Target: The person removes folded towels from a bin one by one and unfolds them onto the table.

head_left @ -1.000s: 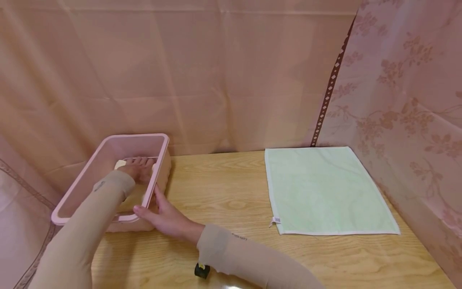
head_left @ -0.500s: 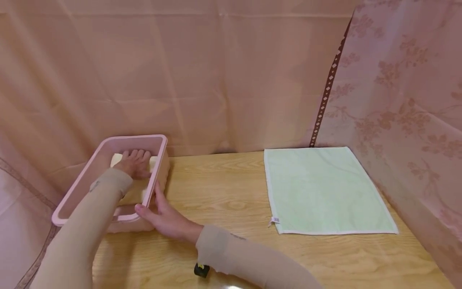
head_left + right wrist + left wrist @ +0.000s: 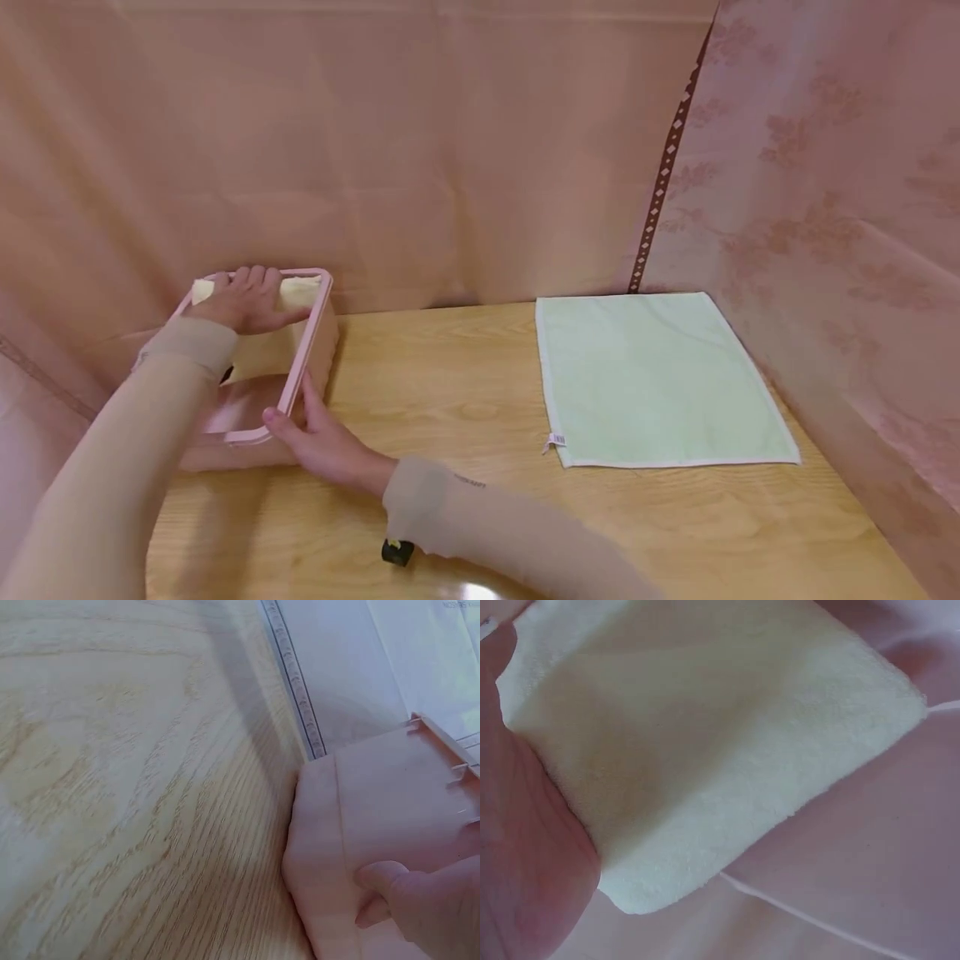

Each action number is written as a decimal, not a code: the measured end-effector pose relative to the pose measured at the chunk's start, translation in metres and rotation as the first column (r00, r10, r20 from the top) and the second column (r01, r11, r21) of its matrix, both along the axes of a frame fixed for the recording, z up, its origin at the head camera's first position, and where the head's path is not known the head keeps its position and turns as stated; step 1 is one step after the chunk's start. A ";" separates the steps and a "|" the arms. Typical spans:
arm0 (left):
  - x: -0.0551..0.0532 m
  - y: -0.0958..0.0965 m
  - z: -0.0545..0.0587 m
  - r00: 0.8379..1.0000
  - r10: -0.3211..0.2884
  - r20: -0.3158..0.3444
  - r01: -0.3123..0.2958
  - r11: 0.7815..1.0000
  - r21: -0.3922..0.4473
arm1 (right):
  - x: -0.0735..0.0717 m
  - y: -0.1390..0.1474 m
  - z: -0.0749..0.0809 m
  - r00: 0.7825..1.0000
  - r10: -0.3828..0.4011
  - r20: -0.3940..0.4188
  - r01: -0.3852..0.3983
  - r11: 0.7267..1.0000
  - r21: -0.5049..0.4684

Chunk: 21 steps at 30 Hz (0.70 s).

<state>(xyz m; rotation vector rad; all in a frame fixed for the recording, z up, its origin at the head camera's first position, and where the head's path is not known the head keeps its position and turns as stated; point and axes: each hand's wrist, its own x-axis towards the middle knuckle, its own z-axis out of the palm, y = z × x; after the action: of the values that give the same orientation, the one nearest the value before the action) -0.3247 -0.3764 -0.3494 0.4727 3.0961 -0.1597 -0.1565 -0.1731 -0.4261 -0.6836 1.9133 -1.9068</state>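
Cream cloth [image 3: 264, 352], part-hidden | left hand [image 3: 246, 300]: grip clamped on it | right hand [image 3: 328, 446]: clamped on bin [image 3: 322, 346]

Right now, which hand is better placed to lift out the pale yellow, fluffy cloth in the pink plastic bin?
Probably the left hand: it grips the cloth, while the right hand rests against the outside of the bin.

Both arms [image 3: 112, 467] reach forward, left grip [image 3: 243, 302] palm down, right grip [image 3: 322, 443] with thumb and forefinger apart.
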 end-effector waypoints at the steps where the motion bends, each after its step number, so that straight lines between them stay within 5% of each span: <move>1: 0.001 -0.003 0.003 1.000 0.005 -0.007 -0.005 1.000 0.003 | 0.000 -0.002 0.000 1.000 0.007 0.000 -0.007 1.000 0.000; 9: 0.005 0.003 0.011 1.000 -0.005 -0.022 0.006 1.000 0.017 | 0.004 -0.001 0.003 1.000 -0.021 0.011 0.021 0.999 0.046; 15: 0.016 0.010 0.022 0.996 -0.008 -0.086 0.011 1.000 0.027 | 0.002 0.000 0.001 0.999 0.000 0.048 -0.001 0.999 0.036; 21: 0.029 0.012 0.036 0.997 0.002 -0.072 -0.001 1.000 0.014 | 0.000 -0.006 0.000 0.997 0.024 0.073 -0.025 1.000 0.015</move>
<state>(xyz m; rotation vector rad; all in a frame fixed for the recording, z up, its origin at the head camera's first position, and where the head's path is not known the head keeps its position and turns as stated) -0.2958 -0.3647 -0.3133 0.4761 3.1694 -0.1593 -0.1565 -0.1794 -0.4262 -0.6205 1.8654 -1.8732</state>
